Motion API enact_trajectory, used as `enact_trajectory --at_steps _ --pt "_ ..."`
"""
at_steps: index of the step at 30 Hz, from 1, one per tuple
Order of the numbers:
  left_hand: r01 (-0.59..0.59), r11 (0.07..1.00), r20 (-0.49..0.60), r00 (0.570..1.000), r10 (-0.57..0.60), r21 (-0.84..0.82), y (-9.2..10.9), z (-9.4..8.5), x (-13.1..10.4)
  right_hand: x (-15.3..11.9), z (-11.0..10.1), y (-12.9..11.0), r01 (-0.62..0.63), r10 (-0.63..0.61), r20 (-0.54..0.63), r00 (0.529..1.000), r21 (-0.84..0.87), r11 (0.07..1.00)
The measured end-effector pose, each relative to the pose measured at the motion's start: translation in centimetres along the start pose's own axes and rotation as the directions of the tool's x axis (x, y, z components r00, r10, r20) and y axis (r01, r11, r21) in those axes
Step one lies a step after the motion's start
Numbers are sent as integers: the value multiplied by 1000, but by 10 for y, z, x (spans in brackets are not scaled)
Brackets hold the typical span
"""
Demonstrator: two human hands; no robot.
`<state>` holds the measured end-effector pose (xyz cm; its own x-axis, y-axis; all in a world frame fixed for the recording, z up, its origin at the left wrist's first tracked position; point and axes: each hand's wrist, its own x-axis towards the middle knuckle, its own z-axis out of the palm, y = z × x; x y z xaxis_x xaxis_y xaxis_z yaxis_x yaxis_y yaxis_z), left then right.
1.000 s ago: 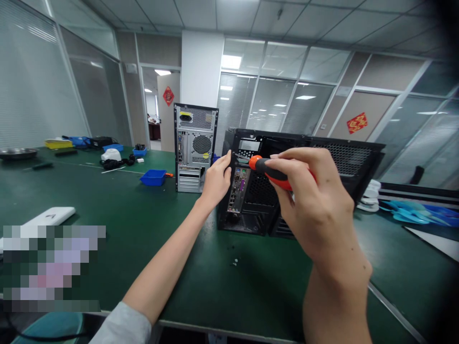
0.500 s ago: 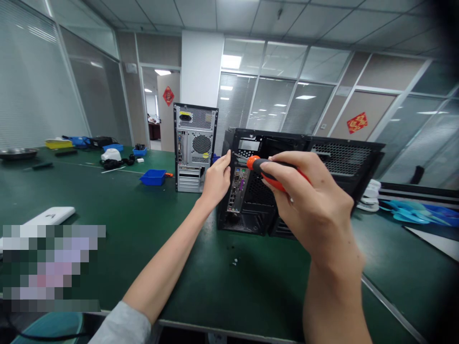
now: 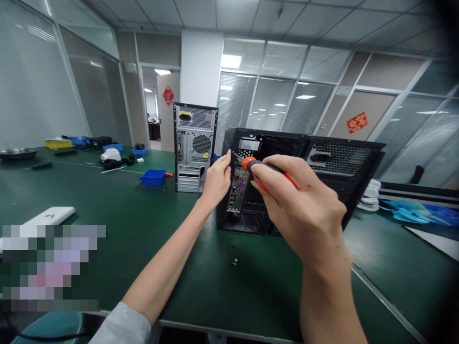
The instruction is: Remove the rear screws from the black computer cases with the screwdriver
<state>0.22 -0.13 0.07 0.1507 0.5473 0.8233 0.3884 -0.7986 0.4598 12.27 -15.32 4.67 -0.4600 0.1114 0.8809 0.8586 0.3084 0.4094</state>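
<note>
A black computer case [image 3: 287, 135] lies on its side on the green table, its back panel toward me. My left hand [image 3: 215, 179] rests against the case's left edge, index finger stretched out toward the upper corner; part of the hand is hidden by the edge. A red and black screwdriver [image 3: 248, 163] is gripped in my right hand [image 3: 304, 205]. Its shaft points left to the case's edge near my left fingertips; whether the tip sits in a screw is too small to tell. The port panel [image 3: 235, 191] shows below the shaft.
Another computer tower [image 3: 195, 148] stands upright behind my left hand. Left of it sits a blue tray [image 3: 153, 177]. Small loose pieces [image 3: 235, 262] lie in front of the case. A white box [image 3: 53, 216] is at the left, blue plastic [image 3: 416, 211] at the right.
My right hand and the screwdriver have shifted a little left, closer to the case's edge, uncovering the power socket. My left hand has stayed in place.
</note>
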Motion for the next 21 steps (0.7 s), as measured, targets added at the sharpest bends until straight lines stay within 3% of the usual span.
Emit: enact_trajectory --at_steps 7,21 --pt "5 1000 -7 1000 -5 21 -1 2 1 6 -2 -8 -42 35 -49 998 -163 986" --pt "36 999 35 999 -36 10 5 -6 3 4 -3 -18 10 -7 110 994 -20 1000"
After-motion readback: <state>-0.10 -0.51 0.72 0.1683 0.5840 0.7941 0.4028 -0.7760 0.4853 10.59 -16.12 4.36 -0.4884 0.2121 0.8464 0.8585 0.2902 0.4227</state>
